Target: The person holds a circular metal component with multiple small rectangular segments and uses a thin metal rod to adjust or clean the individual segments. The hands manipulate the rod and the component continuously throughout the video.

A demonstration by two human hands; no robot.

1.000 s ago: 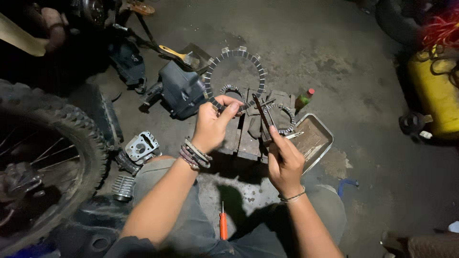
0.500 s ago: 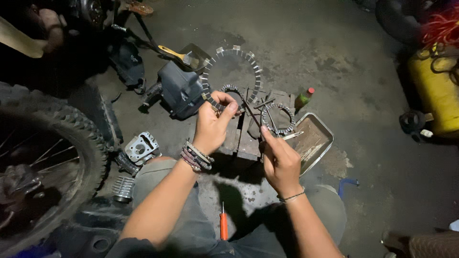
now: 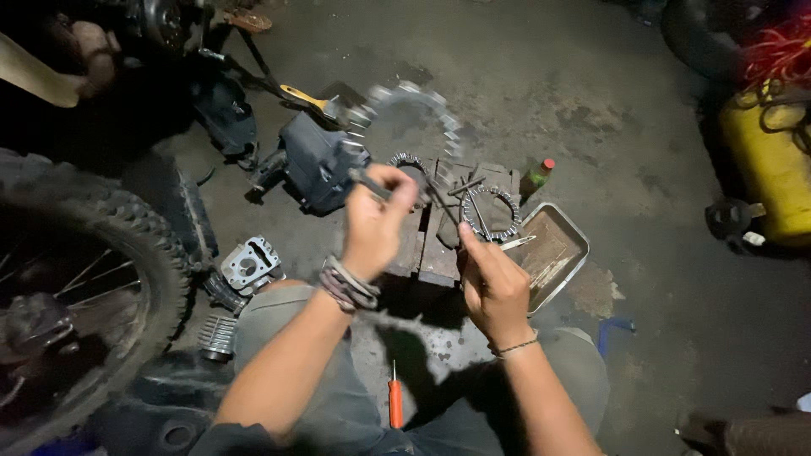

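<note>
Sprocket (image 3: 414,114), big toothed steel ring, raised over wood block (image 3: 439,253): likely heavy, stiff, greasy; grip at rim. Left hand (image 3: 376,224) clamped on it; right hand (image 3: 494,283) pinches thin rod (image 3: 443,203).

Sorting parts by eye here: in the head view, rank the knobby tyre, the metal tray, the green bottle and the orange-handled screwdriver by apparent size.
1. knobby tyre
2. metal tray
3. and 4. orange-handled screwdriver and green bottle: alike; unsure, since the screwdriver lies nearer the camera.
</note>
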